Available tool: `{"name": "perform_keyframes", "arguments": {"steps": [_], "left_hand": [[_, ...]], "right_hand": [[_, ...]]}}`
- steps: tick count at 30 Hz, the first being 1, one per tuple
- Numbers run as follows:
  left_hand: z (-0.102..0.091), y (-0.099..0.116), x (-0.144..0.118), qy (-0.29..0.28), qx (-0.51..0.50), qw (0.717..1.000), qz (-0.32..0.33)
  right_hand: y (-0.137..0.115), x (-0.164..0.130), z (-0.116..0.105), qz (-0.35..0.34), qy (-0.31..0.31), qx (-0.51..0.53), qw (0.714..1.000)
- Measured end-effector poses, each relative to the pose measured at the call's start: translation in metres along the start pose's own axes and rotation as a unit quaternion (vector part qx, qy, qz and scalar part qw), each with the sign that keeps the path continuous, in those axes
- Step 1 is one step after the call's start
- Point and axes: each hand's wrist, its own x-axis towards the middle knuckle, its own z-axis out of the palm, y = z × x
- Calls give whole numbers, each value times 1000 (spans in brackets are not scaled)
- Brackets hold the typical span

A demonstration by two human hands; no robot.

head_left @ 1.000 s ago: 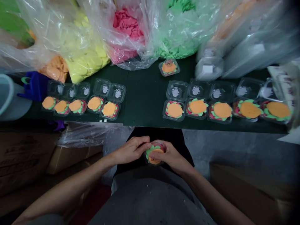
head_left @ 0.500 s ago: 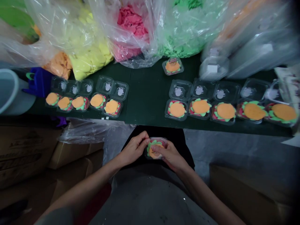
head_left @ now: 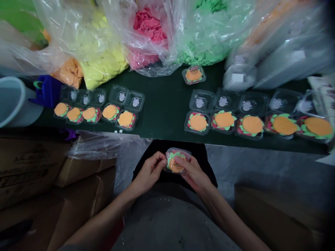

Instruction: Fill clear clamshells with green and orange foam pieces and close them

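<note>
The right hand holds a small clear box in front of the body, below the near edge of the dark table and over the lap. Its thumb is pressed flat on the top of the box, and its other fingers go around the right side, partly hidden underneath. The box looks closed; inside it an orange round piece lies over green and pink pieces. The left hand is at the left edge of this box, with thumb and forefinger close together; I cannot tell if they pinch the rim or only touch it. On the table stand a left row of open boxes and a right row of open boxes, five in each, with similar orange pieces inside and lids laid back. One more box is farther back, near the plastic bags of pink pieces and green pieces. A pale bucket stands at the far left.
</note>
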Motion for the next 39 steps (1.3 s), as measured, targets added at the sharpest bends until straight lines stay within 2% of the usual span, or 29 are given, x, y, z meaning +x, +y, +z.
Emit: {"name": "perform_keyframes", "arguments": {"steps": [7, 15, 22, 27, 29, 31, 35, 39], "left_hand": [[3, 4, 5, -9, -27, 1000, 8], [0, 7, 6, -12, 6, 1000, 12], [-8, 5, 10, -55, -39, 998, -1], [-3, -2, 15, -17, 27, 999, 3], [0, -6, 17, -6, 9, 1000, -3], [2, -8, 16, -20, -18, 1000, -8], [-1, 0, 7, -72, 0, 997, 9], [1, 11, 1, -58, 15, 997, 38]], "right_hand": [[-2, -5, -2, 0, 13, 9, 1000], [-5, -4, -3, 0, 27, 4, 1000], [-2, -5, -6, 20, 8, 6, 1000], [6, -2, -8, 6, 35, 3, 999], [8, 0, -7, -2, 50, 5, 999], [7, 0, -7, -6, 45, 5, 999], [0, -5, -2, -5, 15, 9, 1000], [-6, -12, 4, -8, 17, 21, 1000]]}}
